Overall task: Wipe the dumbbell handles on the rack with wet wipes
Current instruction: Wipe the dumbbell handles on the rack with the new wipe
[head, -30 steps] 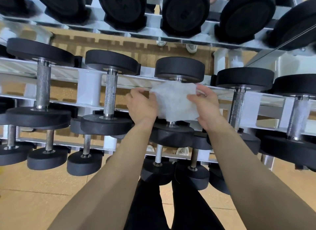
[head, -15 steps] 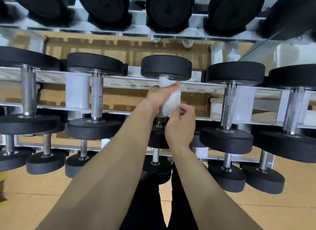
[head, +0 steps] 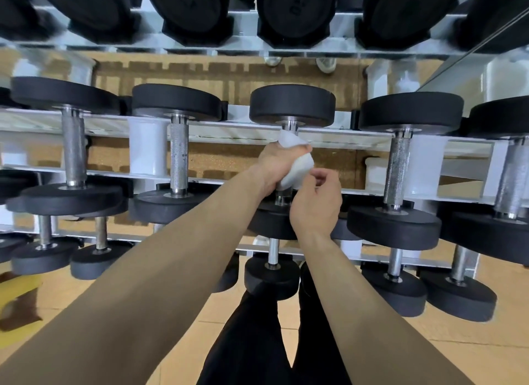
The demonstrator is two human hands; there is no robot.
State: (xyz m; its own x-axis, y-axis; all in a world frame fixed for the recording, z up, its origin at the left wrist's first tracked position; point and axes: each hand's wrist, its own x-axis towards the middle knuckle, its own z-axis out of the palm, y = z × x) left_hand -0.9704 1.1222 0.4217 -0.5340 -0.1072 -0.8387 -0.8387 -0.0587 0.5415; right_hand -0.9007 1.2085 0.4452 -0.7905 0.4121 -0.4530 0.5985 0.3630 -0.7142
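Wrapping the middle dumbbell handle (head: 289, 126), wet wipe (head: 299, 167) in closed grip of left hand (head: 274, 162), right hand (head: 316, 205) pinching its edge

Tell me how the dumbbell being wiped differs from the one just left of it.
The wiped dumbbell has its handle wrapped in a white wet wipe gripped by the left hand; the left neighbour shows a bare, knurled metal handle, untouched. The wiped dumbbell's near weight is partly hidden behind the right hand; the left neighbour's shows almost whole. Both have round black weights and lie across the white rack.
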